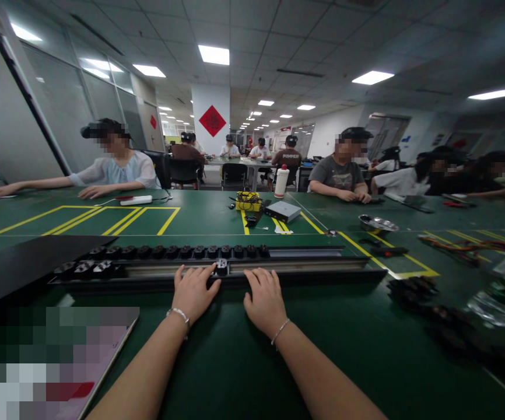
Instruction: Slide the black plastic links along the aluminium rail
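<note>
A long black metal channel (298, 267) lies crosswise on the green table in front of me. My left hand (195, 293) rests on its near edge with fingers stretched out, the index fingertip beside a small black socket module (221, 266) sitting in the channel. To the right, my right hand (265, 300) lies on the same edge, fingers extended and holding nothing. At the channel's left end sit several more socket modules (102, 267). Just behind it, a second channel (305, 252) carries a row of black socket modules (185, 251).
A dark panel (20, 262) lies at left. Several black parts (414, 290) are heaped at right, near a plastic bottle (501, 291). Across the table are a metal bowl (378, 223), a grey box (283, 210), a yellow box with wires (249, 202) and seated people.
</note>
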A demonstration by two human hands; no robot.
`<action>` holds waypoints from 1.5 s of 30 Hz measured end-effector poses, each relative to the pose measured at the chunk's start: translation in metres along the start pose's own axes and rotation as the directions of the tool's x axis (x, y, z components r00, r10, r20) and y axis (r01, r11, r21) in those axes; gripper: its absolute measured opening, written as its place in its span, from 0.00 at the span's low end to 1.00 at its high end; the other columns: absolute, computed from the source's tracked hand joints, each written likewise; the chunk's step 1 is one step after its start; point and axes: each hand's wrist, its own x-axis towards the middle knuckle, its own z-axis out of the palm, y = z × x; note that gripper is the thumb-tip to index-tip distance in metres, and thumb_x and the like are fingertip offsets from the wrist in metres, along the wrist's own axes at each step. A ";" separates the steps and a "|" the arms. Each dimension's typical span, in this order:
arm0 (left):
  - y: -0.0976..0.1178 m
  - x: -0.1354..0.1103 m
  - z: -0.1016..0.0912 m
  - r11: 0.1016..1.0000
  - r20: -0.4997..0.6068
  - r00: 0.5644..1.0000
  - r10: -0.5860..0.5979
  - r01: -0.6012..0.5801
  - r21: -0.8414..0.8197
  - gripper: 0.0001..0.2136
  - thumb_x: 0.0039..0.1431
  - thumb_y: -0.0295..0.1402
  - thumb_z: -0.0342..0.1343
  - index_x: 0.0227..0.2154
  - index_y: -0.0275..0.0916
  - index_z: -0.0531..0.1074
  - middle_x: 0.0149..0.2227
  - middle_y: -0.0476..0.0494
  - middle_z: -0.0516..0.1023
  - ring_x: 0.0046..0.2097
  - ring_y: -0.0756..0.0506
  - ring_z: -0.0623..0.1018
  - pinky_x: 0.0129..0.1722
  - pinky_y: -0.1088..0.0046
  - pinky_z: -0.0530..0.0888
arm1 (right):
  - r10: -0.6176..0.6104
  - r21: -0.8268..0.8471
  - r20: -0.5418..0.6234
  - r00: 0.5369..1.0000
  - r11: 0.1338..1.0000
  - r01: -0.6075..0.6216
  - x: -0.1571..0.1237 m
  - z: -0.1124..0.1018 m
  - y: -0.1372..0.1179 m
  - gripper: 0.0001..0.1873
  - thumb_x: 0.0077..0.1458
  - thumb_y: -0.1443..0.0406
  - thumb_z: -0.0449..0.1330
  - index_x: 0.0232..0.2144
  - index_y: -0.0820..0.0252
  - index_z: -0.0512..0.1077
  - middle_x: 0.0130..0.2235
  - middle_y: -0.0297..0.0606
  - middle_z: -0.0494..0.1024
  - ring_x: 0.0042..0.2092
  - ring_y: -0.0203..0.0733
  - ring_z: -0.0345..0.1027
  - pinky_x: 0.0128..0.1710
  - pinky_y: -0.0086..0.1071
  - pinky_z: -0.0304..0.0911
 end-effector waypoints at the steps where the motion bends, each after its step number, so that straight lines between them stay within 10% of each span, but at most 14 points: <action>1: 0.000 0.000 0.000 1.000 -0.001 1.000 0.002 -0.002 -0.002 0.20 0.55 0.44 0.44 0.48 0.44 0.68 0.39 0.46 0.77 0.43 0.43 0.72 0.55 0.56 0.51 | 0.001 0.000 -0.003 1.000 1.000 -0.001 0.000 0.000 0.000 0.25 0.47 0.67 0.52 0.50 0.57 0.63 0.49 0.40 0.67 0.55 0.45 0.53 0.59 0.43 0.36; 45: 0.001 0.000 -0.003 0.999 0.088 0.996 0.024 -0.028 0.037 0.20 0.57 0.44 0.41 0.51 0.50 0.64 0.38 0.46 0.76 0.43 0.44 0.70 0.54 0.58 0.52 | 0.015 0.003 0.015 1.000 1.000 -0.015 -0.001 0.001 0.003 0.25 0.47 0.67 0.51 0.50 0.56 0.63 0.51 0.40 0.66 0.57 0.44 0.49 0.59 0.44 0.33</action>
